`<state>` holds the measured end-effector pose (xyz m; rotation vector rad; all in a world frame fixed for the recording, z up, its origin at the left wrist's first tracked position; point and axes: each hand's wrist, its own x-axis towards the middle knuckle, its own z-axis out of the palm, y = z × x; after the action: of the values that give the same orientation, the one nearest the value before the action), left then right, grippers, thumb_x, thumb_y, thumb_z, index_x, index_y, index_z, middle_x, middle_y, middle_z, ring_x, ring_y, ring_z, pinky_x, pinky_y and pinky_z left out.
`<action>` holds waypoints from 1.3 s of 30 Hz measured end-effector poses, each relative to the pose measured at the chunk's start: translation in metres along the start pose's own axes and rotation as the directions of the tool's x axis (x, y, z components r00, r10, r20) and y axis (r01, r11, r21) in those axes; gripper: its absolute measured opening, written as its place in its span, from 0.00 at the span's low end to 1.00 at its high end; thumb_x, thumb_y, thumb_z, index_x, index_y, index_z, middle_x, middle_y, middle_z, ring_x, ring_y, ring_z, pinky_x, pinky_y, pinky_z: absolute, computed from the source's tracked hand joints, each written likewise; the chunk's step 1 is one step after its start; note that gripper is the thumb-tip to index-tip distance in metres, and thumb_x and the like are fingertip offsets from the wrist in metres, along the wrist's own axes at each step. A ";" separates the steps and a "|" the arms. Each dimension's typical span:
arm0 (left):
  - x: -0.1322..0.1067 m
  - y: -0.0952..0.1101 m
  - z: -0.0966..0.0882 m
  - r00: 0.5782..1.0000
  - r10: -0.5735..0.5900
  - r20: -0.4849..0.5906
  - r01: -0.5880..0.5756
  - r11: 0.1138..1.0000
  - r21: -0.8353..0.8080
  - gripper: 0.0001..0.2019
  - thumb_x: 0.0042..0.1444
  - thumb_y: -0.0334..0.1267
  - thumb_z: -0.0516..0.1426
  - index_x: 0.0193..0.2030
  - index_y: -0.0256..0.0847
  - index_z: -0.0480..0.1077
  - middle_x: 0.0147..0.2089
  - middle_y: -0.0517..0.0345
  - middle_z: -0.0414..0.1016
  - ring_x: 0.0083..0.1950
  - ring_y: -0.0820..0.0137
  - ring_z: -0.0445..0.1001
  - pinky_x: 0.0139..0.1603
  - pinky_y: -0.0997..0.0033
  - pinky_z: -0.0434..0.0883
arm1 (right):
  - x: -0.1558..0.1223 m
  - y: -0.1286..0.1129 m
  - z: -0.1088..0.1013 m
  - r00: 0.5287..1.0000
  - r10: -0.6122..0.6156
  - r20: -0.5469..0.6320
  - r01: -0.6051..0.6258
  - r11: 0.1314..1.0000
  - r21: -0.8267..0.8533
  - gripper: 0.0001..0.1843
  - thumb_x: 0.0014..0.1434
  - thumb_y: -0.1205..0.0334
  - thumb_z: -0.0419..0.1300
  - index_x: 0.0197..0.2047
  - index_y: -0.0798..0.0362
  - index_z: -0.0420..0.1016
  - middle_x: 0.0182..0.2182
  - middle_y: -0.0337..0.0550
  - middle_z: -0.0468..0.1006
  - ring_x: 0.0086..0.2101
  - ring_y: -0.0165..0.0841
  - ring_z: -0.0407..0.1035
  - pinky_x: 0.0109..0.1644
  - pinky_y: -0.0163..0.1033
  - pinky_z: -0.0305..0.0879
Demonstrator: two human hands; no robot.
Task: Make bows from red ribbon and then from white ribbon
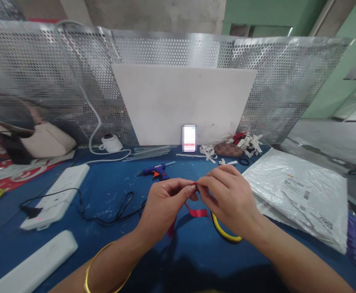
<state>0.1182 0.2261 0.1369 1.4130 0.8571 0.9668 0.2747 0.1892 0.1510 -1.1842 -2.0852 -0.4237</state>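
Note:
Both hands meet above the blue table [110,195], pinching one piece of red ribbon [197,212]. My left hand [165,203] grips the ribbon's top end with thumb and fingertips. My right hand [226,195] pinches the same spot from the right. The ribbon's loose ends hang down below the hands. A yellow-handled tool [225,232] lies on the table under my right wrist, partly hidden. A blue glue gun [156,171] lies just beyond the hands.
A white power strip [58,189] with a black cable [110,215] lies at left. A plastic mailing bag [300,195] is at right. White ribbon scraps [245,143], a brown pouch [229,149] and glue sticks [149,152] sit near the perforated metal screen [43,81].

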 end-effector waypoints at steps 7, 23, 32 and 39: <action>-0.001 0.001 -0.001 1.000 0.020 0.021 -0.019 1.000 -0.021 0.04 0.51 0.35 0.61 0.33 0.38 0.77 0.26 0.60 0.75 0.29 0.76 0.71 0.31 0.80 0.68 | -0.001 -0.002 0.003 0.980 0.197 -0.020 -0.188 0.957 0.219 0.06 0.55 0.72 0.56 0.28 0.54 0.70 0.23 0.36 0.69 0.27 0.27 0.64 0.37 0.36 0.59; -0.001 0.001 -0.001 1.000 0.012 -0.004 -0.013 1.000 -0.015 0.06 0.51 0.36 0.61 0.34 0.39 0.77 0.27 0.59 0.77 0.30 0.75 0.72 0.32 0.79 0.69 | -0.001 0.003 -0.004 0.969 0.244 0.035 -0.241 0.907 0.345 0.04 0.59 0.64 0.58 0.33 0.53 0.74 0.27 0.38 0.74 0.30 0.28 0.67 0.40 0.36 0.61; -0.002 0.003 0.000 0.999 0.036 0.012 -0.037 0.998 0.046 0.05 0.51 0.35 0.60 0.32 0.36 0.77 0.25 0.59 0.76 0.29 0.74 0.72 0.31 0.78 0.69 | -0.003 0.000 0.003 0.995 0.093 -0.044 -0.084 0.982 0.170 0.06 0.56 0.72 0.56 0.30 0.55 0.70 0.25 0.38 0.71 0.29 0.28 0.64 0.40 0.37 0.59; -0.002 0.000 -0.001 0.999 0.033 0.015 -0.033 0.999 0.022 0.05 0.51 0.36 0.61 0.33 0.39 0.77 0.24 0.60 0.75 0.29 0.75 0.72 0.32 0.80 0.68 | -0.001 0.003 -0.002 0.902 0.432 0.018 -0.397 0.811 0.430 0.06 0.55 0.71 0.57 0.27 0.54 0.69 0.24 0.35 0.70 0.27 0.26 0.64 0.32 0.31 0.58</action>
<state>0.1162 0.2248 0.1368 1.4559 0.8383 0.9733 0.2781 0.1891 0.1512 -1.2778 -1.6612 0.1843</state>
